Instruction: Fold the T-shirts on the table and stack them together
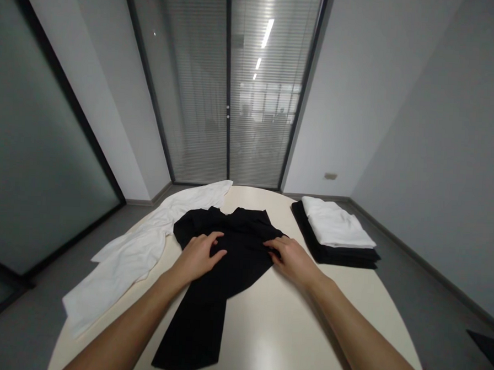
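A black shirt [237,262] lies spread on the table, wrinkled near its collar at the far end. One long black panel of it reaches toward me on the left. My left hand [200,254] rests on the shirt's left part, thumb and fingers apart. At the shirt's right edge, my right hand [295,259] touches the cloth with bent fingers, thumb apart from them. Neither hand visibly grips the fabric, though some fingertips of both are hidden.
White clothing [144,246] lies crumpled along the table's left edge. A folded white garment [338,225] tops folded black clothes [346,256] at the right edge. The pale table [272,330] has a rounded rim. Behind it stand glass panels with blinds [257,147].
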{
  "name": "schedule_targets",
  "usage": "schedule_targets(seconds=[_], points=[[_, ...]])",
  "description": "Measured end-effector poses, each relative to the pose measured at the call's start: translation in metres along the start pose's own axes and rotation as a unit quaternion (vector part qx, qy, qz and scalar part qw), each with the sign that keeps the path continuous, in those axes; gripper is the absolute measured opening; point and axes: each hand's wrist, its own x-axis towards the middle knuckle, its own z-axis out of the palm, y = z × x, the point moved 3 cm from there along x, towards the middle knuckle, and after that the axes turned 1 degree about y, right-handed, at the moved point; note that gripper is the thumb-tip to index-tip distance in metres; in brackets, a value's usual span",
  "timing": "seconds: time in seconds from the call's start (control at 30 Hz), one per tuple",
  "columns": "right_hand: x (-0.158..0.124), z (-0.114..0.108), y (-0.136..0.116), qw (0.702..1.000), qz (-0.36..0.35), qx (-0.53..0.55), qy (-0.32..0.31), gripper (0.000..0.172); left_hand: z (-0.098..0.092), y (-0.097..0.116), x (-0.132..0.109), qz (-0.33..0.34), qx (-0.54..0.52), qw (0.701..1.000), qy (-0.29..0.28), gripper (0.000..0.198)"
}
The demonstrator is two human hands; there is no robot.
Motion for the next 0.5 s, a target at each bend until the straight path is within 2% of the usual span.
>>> schedule_targets(seconds=[0.1,0.23,0.37,0.5], points=[[0.000,-0.005,0.001,1.000,-0.009,-0.002,-0.005,0.034,0.004,0.005,0.000,0.022,-0.088,0.996,-0.010,0.042],[0.000,-0.014,0.004,1.000,0.008,0.006,0.015,0.031,0.004,0.014,0.001,0.064,-0.244,0.967,-0.027,0.048],[-0.001,-0.020,0.005,1.000,0.023,-0.002,0.010,0.028,0.000,0.024,-0.002,0.090,-0.272,0.957,-0.034,0.040],[-0.003,-0.022,-0.006,1.000,-0.006,0.012,-0.014,0.019,-0.005,0.031,-0.004,0.122,-0.272,0.954,-0.037,0.035]])
